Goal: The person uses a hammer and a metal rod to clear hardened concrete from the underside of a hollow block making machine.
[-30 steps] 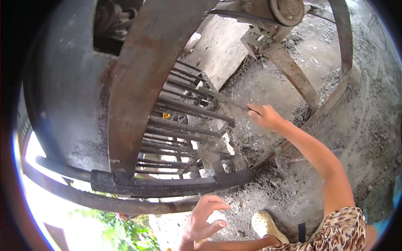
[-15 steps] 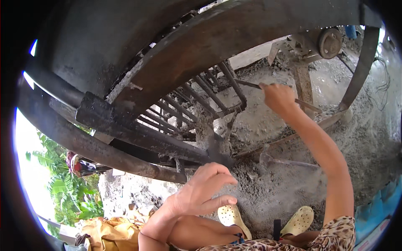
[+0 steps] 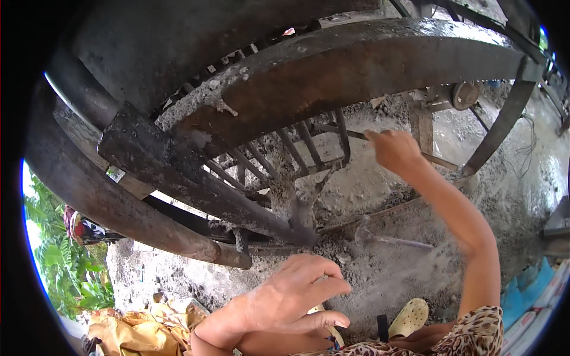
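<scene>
My right hand (image 3: 396,153) is stretched far forward, closed around a thin metal bar (image 3: 351,133). The bar's far end reaches to the dark metal grate (image 3: 309,145) under a broad curved metal rim (image 3: 356,68); its exact tip is hard to make out there. Behind my fist the bar's other end (image 3: 440,162) sticks out to the right. My left hand (image 3: 300,293) hovers nearer to me, fingers bent and thumb apart, with nothing in it. A hammer-like tool (image 3: 399,241) lies on the grey, gritty ground below my right forearm.
A thick curved pipe (image 3: 148,216) and a heavy beam (image 3: 208,190) run along the left. Wet grey sludge (image 3: 368,184) lies beneath the frame. A pulley-like wheel (image 3: 465,95) sits at far right. Yellow-brown sacking (image 3: 139,333) and blue sheeting (image 3: 525,288) flank my feet.
The view has shifted, so the machine and ground sit differently in it. My right hand still grips the bar near the grate; my left hand stays raised and appears slightly lower and further right.
</scene>
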`<act>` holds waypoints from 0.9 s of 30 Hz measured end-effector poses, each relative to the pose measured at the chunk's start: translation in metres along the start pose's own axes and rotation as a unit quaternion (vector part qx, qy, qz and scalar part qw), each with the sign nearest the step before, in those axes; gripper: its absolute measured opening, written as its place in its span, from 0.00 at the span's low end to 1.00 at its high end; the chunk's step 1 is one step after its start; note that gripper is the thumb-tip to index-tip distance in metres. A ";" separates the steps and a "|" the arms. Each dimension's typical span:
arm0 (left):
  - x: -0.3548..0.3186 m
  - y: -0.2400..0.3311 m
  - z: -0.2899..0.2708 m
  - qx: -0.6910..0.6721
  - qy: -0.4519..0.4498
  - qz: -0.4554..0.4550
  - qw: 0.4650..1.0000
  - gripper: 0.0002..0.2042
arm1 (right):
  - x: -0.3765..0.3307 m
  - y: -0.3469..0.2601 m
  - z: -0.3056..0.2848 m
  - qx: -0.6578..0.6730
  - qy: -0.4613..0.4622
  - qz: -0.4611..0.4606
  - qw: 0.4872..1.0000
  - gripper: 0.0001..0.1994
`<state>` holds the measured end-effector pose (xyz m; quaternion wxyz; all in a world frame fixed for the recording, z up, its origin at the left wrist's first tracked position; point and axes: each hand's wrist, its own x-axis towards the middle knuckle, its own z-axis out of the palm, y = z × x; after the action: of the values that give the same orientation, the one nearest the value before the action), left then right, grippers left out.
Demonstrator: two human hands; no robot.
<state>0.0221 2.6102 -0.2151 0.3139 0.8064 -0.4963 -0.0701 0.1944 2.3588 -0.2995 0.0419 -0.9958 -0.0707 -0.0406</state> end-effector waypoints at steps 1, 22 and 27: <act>-0.001 0.000 -0.002 -0.001 -0.001 -0.017 1.000 0.19 | -0.005 0.007 -0.005 0.007 -0.031 0.001 1.000 0.17; -0.014 -0.001 -0.014 0.002 0.017 -0.035 0.999 0.19 | 0.055 0.014 0.027 -0.044 0.110 0.034 0.992 0.15; -0.015 -0.023 -0.008 -0.020 0.007 -0.041 0.999 0.18 | 0.068 0.007 0.026 -0.079 0.093 0.024 0.992 0.15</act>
<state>0.0351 2.6337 -0.2254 0.3302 0.8202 -0.4589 -0.0873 0.2640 2.3639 -0.3195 -0.0290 -0.9893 -0.0390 -0.1378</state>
